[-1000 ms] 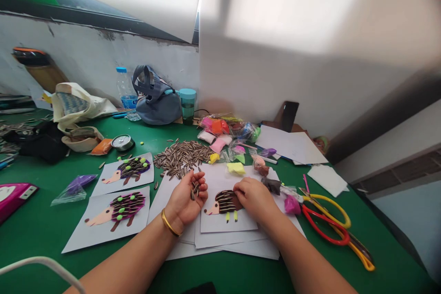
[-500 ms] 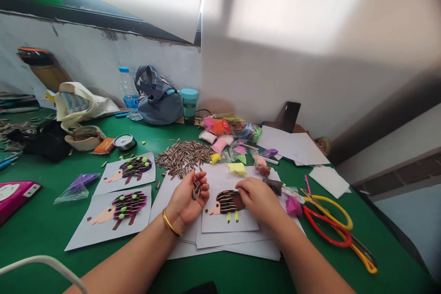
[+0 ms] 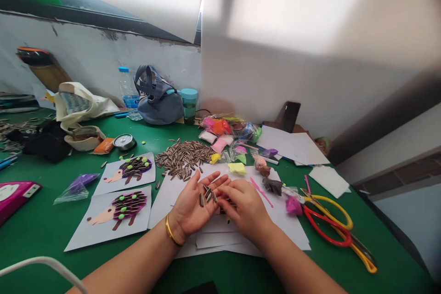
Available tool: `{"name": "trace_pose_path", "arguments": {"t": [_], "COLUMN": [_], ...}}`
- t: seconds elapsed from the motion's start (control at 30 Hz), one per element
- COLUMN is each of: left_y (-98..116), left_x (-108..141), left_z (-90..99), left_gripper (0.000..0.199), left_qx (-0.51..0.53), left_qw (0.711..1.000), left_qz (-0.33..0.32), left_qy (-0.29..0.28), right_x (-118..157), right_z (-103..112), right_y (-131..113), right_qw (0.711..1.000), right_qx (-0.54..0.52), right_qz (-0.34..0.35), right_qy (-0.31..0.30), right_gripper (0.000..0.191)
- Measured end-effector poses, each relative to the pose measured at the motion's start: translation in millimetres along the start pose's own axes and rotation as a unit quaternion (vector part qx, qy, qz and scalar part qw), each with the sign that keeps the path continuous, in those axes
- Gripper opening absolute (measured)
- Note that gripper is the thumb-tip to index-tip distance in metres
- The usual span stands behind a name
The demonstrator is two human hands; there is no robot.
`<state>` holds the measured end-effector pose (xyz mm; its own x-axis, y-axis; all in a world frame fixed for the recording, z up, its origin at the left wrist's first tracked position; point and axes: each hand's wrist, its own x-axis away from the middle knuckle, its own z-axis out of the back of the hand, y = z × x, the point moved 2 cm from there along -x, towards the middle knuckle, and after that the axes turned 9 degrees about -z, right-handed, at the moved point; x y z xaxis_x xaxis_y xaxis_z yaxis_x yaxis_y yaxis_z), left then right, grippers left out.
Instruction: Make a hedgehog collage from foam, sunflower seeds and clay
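Observation:
My left hand [image 3: 198,202] is palm up over the white paper sheets [image 3: 165,200], its fingers spread, with several striped sunflower seeds [image 3: 208,194] lying loose on the palm. Beside it, the thumb and fingers of my right hand [image 3: 243,204] are pinched together at the edge of the left fingers; what they hold, if anything, is hidden. Both hands cover most of the hedgehog picture beneath them. A pile of seeds [image 3: 182,155] lies just beyond the left hand. Two hedgehog pictures with green dots, one upper [image 3: 131,172] and one lower [image 3: 120,211], lie to the left.
Bagged colored clay [image 3: 220,128] sits behind the papers. Scissors with red and yellow handles [image 3: 339,225] lie at the right. A blue bag [image 3: 160,105], a bottle [image 3: 129,96] and a teal-lidded cup [image 3: 189,105] stand by the wall. A pink stapler [image 3: 15,197] is far left.
My left hand has opened and shifted right, so the seeds lie on a flatter palm. My right hand has moved left to meet it, uncovering a pink stick on the paper.

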<state>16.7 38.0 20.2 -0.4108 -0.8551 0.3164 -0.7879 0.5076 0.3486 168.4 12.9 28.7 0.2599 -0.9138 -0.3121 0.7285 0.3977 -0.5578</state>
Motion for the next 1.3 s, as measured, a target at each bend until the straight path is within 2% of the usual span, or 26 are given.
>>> {"name": "trace_pose_path", "arguments": {"t": [0.1, 0.17, 0.3, 0.4, 0.47, 0.53, 0.63, 0.77, 0.87, 0.97, 1.1, 1.2, 1.3], "left_y": [-3, -3, -5, -6, -7, -9, -9, -8, -10, -12, -8, -3, 3], "left_x": [1, 0, 2, 6, 8, 10, 11, 10, 8, 7, 4, 1, -3], "left_z": [1.0, 1.2, -1.3, -1.8, -1.6, -2.0, -2.6, -2.2, -0.7, 0.9, 2.3, 3.6, 6.3], "left_gripper": [0.044, 0.044, 0.045, 0.028, 0.015, 0.019, 0.028, 0.033, 0.033, 0.031, 0.025, 0.021, 0.02], "left_qx": [-0.015, -0.022, -0.032, -0.094, -0.175, -0.25, -0.303, -0.311, -0.319, -0.332, -0.321, -0.296, -0.271], "left_qw": [1.0, 0.999, 0.999, 0.995, 0.984, 0.968, 0.951, 0.948, 0.946, 0.941, 0.944, 0.951, 0.957], "left_qz": [0.006, 0.008, 0.012, 0.002, -0.006, -0.011, -0.022, -0.04, -0.038, -0.038, -0.066, -0.089, -0.104], "left_qy": [-0.02, -0.024, -0.011, 0.026, 0.026, -0.009, -0.056, -0.055, -0.053, -0.058, -0.036, -0.008, 0.017], "right_x": [1, 1, 1, 1, 1, 2, 4, 5, 4, 3, 4, 7, 13], "right_z": [-7, -8, -2, 9, 14, 14, 9, 3, 2, 3, 13, 24, 26], "right_y": [-5, -4, -2, -1, 0, 0, 2, 4, 3, 4, 20, 37, 54], "right_qw": [1.0, 1.0, 0.999, 0.995, 0.99, 0.987, 0.982, 0.967, 0.964, 0.961, 0.959, 0.972, 0.982], "right_qx": [-0.006, -0.013, -0.043, -0.09, -0.123, -0.149, -0.181, -0.233, -0.246, -0.258, -0.232, -0.166, -0.111], "right_qz": [0.004, 0.003, 0.005, -0.023, -0.041, -0.043, -0.046, -0.097, -0.097, -0.099, -0.152, -0.151, -0.147], "right_qy": [-0.013, -0.012, 0.009, 0.038, 0.051, 0.047, 0.034, 0.035, 0.023, 0.031, 0.054, 0.071, 0.03], "right_gripper": [0.026, 0.022, 0.019, 0.021, 0.02, 0.019, 0.017, 0.019, 0.007, 0.008, 0.014, 0.022, 0.029]}}
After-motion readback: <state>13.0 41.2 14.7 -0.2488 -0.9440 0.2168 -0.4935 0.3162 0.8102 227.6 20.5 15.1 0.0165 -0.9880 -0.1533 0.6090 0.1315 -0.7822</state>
